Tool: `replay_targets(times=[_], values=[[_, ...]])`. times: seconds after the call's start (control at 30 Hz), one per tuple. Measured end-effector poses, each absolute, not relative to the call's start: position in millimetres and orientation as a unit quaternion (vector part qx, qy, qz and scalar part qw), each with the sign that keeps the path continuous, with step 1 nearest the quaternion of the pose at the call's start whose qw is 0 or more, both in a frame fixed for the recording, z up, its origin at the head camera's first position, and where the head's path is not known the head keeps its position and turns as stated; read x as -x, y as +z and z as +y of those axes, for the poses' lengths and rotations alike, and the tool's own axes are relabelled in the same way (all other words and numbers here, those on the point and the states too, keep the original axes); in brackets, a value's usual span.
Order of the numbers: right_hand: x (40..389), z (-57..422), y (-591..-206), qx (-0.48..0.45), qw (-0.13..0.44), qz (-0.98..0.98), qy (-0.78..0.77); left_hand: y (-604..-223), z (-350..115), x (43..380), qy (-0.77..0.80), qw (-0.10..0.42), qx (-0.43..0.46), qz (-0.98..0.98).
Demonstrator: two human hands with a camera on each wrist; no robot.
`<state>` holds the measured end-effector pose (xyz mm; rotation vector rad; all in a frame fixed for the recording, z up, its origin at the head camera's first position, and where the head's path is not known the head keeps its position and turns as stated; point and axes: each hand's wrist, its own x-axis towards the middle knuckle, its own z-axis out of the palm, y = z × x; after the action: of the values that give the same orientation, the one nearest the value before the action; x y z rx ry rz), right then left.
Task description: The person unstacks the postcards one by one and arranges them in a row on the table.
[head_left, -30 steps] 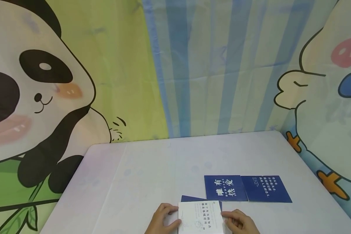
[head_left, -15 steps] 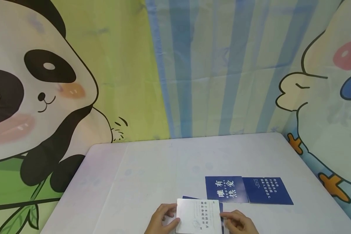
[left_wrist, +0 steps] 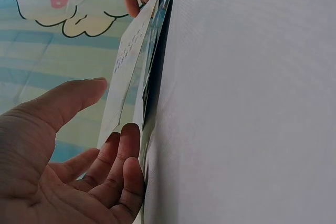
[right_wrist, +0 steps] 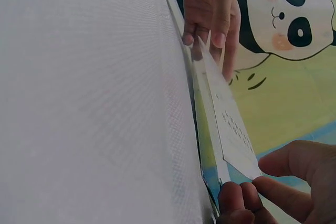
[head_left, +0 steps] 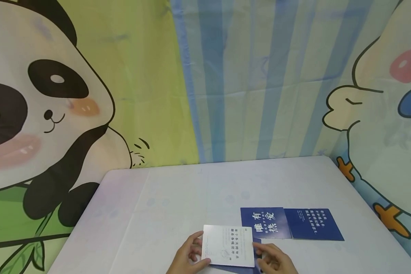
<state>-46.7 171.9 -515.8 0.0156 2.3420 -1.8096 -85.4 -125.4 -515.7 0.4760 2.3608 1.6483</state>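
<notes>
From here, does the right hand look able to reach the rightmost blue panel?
Probably yes: the right hand is near, with only bare tabletop between it and the rightmost blue panel. It would likely have to let go of the white card first.

The white card (head_left: 228, 245) carries dark lettering, the navy cards (head_left: 314, 228) white lettering, the curtain (head_left: 243, 95) blue stripes.

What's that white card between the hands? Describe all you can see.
The white card is squarish, thin and paper-like, with dark printed characters and a faint drawing. Print up, it is over a navy sheet that shows past its right and near edges; the wrist views show it tilted. The left hand's grip is at its left edge, the right hand's grip at its right.
</notes>
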Motion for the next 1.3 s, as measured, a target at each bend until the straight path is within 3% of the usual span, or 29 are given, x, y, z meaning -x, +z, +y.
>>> replay_targets(times=[0.27, 0.73, 1.0, 1.3], values=[[50.1, 165.9, -517.8, 0.069, 0.054, 0.786, -0.612, -517.3, -130.2, 92.5, 0.549, 0.119, -0.151, 0.813], [75.9, 146.9, -514.3, 0.088, 0.067, 0.789, -0.605, -523.5, -143.8, 107.6, 0.542, 0.044, -0.166, 0.823], [84.7, 136.5, -514.5, 0.063, 0.021, 0.801, -0.595, -525.1, -144.3, 121.2, 0.522, 0.039, -0.142, 0.840], [93.0, 130.2, -516.5, 0.000, 0.016, 0.799, -0.601, -522.5, -140.0, 129.4, 0.511, 0.021, -0.132, 0.849]])
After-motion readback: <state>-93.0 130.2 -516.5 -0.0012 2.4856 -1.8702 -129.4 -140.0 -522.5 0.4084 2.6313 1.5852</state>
